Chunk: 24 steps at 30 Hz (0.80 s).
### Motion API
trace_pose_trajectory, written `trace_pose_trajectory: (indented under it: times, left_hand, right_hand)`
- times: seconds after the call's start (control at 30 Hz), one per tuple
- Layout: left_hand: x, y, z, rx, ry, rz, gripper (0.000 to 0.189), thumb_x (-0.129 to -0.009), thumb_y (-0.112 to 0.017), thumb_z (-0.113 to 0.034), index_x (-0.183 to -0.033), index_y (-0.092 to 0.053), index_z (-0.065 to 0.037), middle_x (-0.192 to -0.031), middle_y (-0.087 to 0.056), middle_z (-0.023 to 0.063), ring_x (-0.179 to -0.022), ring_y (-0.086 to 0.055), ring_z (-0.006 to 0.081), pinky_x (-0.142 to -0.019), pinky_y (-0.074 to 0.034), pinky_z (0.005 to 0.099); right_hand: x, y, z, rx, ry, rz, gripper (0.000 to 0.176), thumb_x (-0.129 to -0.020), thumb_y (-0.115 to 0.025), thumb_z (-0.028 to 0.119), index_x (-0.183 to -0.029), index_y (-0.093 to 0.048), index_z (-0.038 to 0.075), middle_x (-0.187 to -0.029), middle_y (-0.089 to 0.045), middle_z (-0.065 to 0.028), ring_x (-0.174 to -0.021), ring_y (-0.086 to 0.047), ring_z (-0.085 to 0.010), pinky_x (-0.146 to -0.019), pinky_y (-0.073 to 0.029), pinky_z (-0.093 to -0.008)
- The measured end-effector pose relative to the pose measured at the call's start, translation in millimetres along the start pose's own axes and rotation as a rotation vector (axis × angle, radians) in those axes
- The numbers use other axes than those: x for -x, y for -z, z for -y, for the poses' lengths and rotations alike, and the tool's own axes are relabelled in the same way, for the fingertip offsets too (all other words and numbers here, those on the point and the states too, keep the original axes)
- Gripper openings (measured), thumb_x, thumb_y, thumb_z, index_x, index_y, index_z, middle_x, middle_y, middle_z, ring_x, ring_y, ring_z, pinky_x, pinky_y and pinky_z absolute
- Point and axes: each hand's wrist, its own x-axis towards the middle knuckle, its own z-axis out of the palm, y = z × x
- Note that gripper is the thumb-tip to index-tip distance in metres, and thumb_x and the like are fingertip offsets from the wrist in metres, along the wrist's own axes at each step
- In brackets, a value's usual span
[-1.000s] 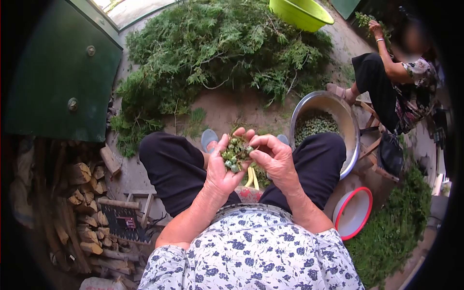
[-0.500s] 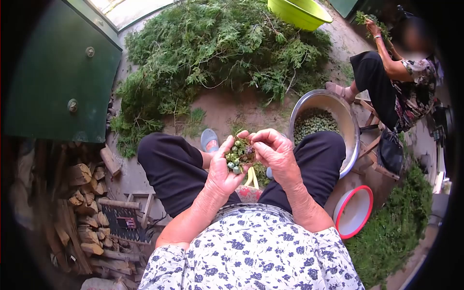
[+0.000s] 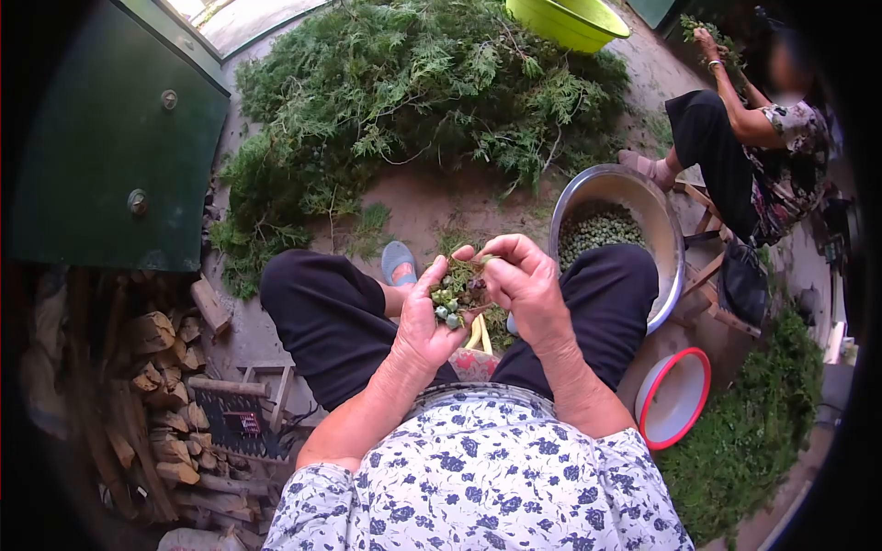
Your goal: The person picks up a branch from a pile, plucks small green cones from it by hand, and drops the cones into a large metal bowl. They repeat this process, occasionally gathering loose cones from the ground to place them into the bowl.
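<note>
The left hand (image 3: pixel 424 329), fingers curled upward, cups green cones (image 3: pixel 448 310) left of the metal basin (image 3: pixel 650 207); the right hand (image 3: pixel 533 294) pinches a green scrap (image 3: pixel 487 260) between thumb and forefinger. Tilting that shallow palm could spill loose cones.

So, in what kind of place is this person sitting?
Probably a household yard or shed: split firewood is piled near a green door, and a heap of evergreen branches covers part of the floor.
</note>
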Motion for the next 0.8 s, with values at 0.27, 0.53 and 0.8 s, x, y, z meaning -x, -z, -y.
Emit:
trace_pose_trajectory:
  times: [0.27, 0.53, 0.8]
  left_hand:
    - [0, -1, 4, -0.036, -0.020, -0.117, 0.038, -0.095, -0.044, -0.037, -0.115, -0.056, -0.006, -0.103, -0.063, 0.0069, -0.092, -0.062, 0.0197, -0.077, -0.054, 0.0334]
    - [-1, 0, 7, -0.066, 0.008, -0.065, 0.042, -0.096, -0.042, -0.038, -0.122, -0.051, -0.006, -0.115, -0.058, 0.0083, -0.106, -0.057, 0.0207, -0.095, -0.045, 0.0362]
    - [-3, 1, 0, 0.009, 0.000, 0.011, 0.037, -0.097, -0.041, -0.032, -0.121, -0.051, -0.006, -0.113, -0.057, 0.0103, -0.104, -0.057, 0.0217, -0.093, -0.046, 0.0367]
  right_hand:
    - [-3, -4, -6, 0.593, 0.454, 0.111, 0.012, -0.081, -0.063, 0.004, -0.092, -0.062, 0.000, -0.082, -0.060, -0.0051, -0.071, -0.056, -0.0133, -0.062, -0.045, -0.0242]
    - [-3, -12, -20, 0.936, 0.605, 0.032, 0.018, -0.073, -0.062, 0.003, -0.090, -0.065, 0.005, -0.090, -0.060, -0.0115, -0.081, -0.060, -0.0267, -0.071, -0.050, -0.0327]
    - [-2, -1, -4, 0.302, 0.226, 0.062, 0.014, -0.085, -0.058, 0.003, -0.097, -0.064, -0.001, -0.091, -0.063, -0.0039, -0.079, -0.059, -0.0109, -0.067, -0.048, -0.0239]
